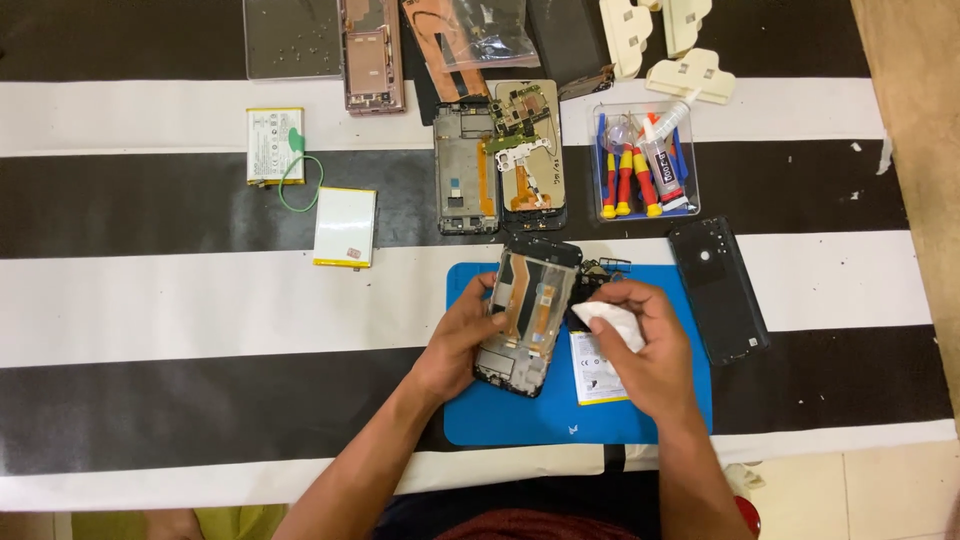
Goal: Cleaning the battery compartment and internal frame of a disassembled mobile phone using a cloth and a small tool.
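My left hand [458, 335] grips an opened phone frame [528, 312], its bare inside facing up, tilted over the blue work mat [520, 410]. My right hand [645, 345] holds a crumpled white tissue [610, 322] against the frame's right edge. A white and yellow battery [592, 378] lies on the mat, partly under my right hand. Small dark parts [603, 270] sit at the mat's top edge.
A black back cover [718, 288] lies right of the mat. Two more stripped phone frames [500, 155] lie above, beside a clear box of screwdrivers and a glue tube [645, 160]. Two batteries [275, 145] [345, 226] rest at left. A pink phone frame [372, 55] and cream clamps [665, 40] lie at the top.
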